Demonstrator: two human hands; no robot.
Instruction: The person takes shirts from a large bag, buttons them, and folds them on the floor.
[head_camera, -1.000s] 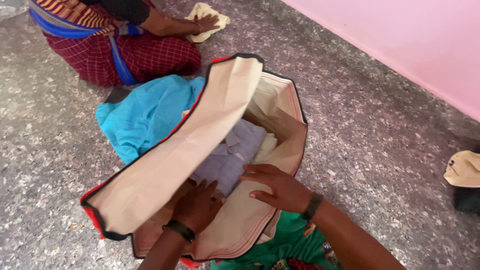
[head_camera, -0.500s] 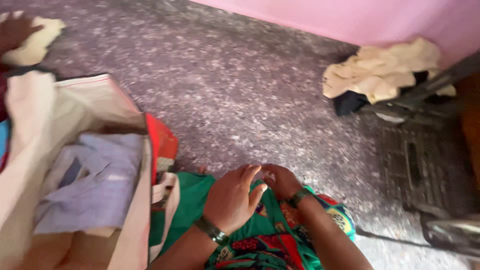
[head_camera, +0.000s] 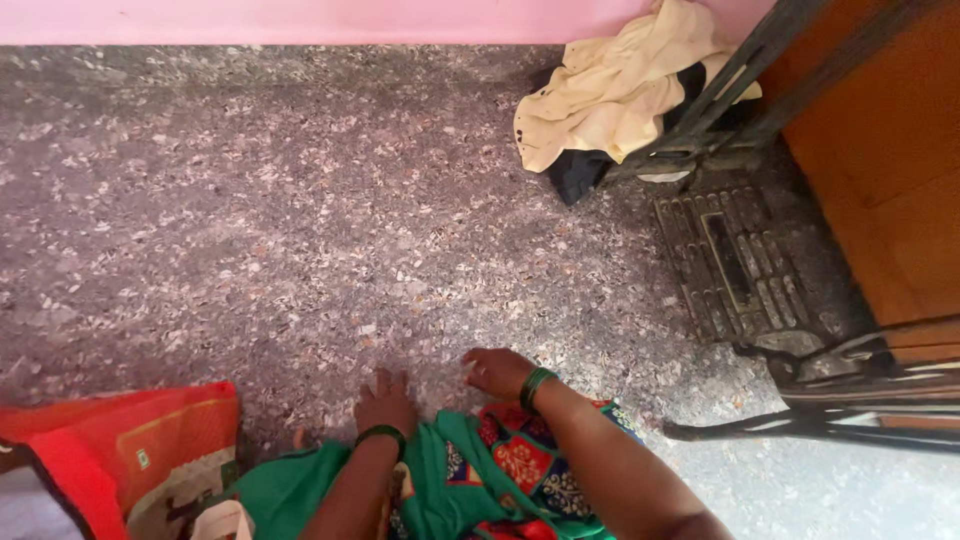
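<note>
Red bag (head_camera: 120, 450) is cut off at the lower left edge. The left hand (head_camera: 385, 405) lies flat, fingers spread, on the speckled floor (head_camera: 300, 230), just above the green cloth (head_camera: 450, 480). The right hand (head_camera: 497, 372) is loosely curled, empty, knuckles on the floor.

Speckled stone floor (head_camera: 300, 220), pink wall (head_camera: 250, 20), iron treadle stand (head_camera: 760, 260).

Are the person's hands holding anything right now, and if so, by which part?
Nothing is clearly held. The left hand lies flat on the speckled floor; the right hand is loosely curled on the floor beside the green patterned cloth.
</note>
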